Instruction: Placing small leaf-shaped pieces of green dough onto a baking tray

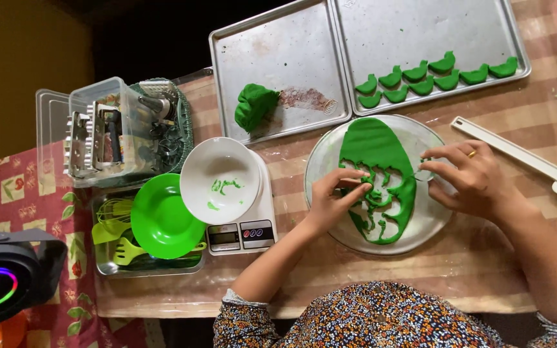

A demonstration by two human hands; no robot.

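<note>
A flat sheet of green dough [372, 145] lies on a round glass plate [433, 219], its lower half cut into curved strips and holes. My left hand [333, 200] presses its fingertips onto the cut part of the dough. My right hand [469, 174], with a ring on one finger, pinches something small and clear, a cutter as far as I can tell, at the dough's right edge. Several green crescent-shaped dough pieces [420, 80] sit in rows on the right metal baking tray [420, 29].
A lump of green dough [254, 106] rests on the left baking tray [278, 51]. A white bowl [220, 180] stands on a kitchen scale [243, 235], beside a green plate [162, 219], a clear box of tools [114, 132] and a white flat stick [523, 158].
</note>
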